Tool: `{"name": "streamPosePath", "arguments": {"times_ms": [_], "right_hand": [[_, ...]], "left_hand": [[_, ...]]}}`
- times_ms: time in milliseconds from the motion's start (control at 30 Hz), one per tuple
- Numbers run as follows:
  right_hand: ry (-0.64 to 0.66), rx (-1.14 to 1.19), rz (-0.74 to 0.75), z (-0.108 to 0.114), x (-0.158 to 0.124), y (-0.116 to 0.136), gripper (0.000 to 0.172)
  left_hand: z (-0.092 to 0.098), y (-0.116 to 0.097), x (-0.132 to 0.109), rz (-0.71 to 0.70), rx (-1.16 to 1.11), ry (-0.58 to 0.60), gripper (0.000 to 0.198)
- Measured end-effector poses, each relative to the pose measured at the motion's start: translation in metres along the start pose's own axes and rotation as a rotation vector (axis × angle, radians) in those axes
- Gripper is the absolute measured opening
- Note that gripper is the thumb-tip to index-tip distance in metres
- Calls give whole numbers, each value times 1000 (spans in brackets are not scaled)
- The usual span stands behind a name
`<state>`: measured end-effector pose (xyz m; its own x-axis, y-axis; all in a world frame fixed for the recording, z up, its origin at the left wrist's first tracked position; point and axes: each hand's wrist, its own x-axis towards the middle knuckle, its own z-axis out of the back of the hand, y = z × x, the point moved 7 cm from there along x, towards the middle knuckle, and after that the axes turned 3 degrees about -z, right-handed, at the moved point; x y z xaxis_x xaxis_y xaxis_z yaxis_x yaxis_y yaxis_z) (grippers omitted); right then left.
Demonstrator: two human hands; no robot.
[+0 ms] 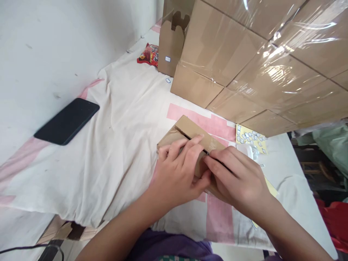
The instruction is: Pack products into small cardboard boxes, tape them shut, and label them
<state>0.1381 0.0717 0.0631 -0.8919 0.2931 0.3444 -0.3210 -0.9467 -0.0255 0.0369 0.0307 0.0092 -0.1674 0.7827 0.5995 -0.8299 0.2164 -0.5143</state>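
Observation:
A small flat brown cardboard box point(199, 136) lies on the cloth-covered table in front of me, with a dark slit running along its top. My left hand point(178, 165) holds the box on its left side, bent fingers pressing on the top and the thumb at the near part. At the slit, my right hand point(235, 172) is closed on the box's right part, with thumb and index finger close together at the gap. The fingers hide much of the box's right end and whatever may be between them.
Shrink-wrapped stacked cartons point(244, 72) rise behind the box. A black phone point(67, 120) lies at left by the wall. A red snack packet point(149, 54) sits beside an upright carton point(171, 47). Right of the hands are a yellow label sheet point(248, 137) and a white object point(246, 150).

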Motion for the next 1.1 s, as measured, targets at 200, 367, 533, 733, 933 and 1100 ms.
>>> {"name": "streamPosePath", "arguments": {"times_ms": [200, 367, 533, 733, 933, 1100], "right_hand": [[34, 68, 58, -4, -1, 5, 10], [38, 185, -30, -1, -3, 1, 20], [58, 180, -64, 1, -17, 7, 32], [-2, 192, -176, 0, -40, 5, 54], [-1, 264, -259, -12, -59, -6, 67], [-135, 431, -413, -22, -83, -30, 99]], "left_hand": [[1, 0, -2, -7, -7, -17, 43], [2, 0, -2, -13, -12, -19, 41], [4, 2, -5, -30, -5, -44, 33], [6, 2, -14, -161, 3, -176, 19], [2, 2, -16, -222, 8, -237, 16], [-1, 2, -14, -207, 26, -245, 17]]}}
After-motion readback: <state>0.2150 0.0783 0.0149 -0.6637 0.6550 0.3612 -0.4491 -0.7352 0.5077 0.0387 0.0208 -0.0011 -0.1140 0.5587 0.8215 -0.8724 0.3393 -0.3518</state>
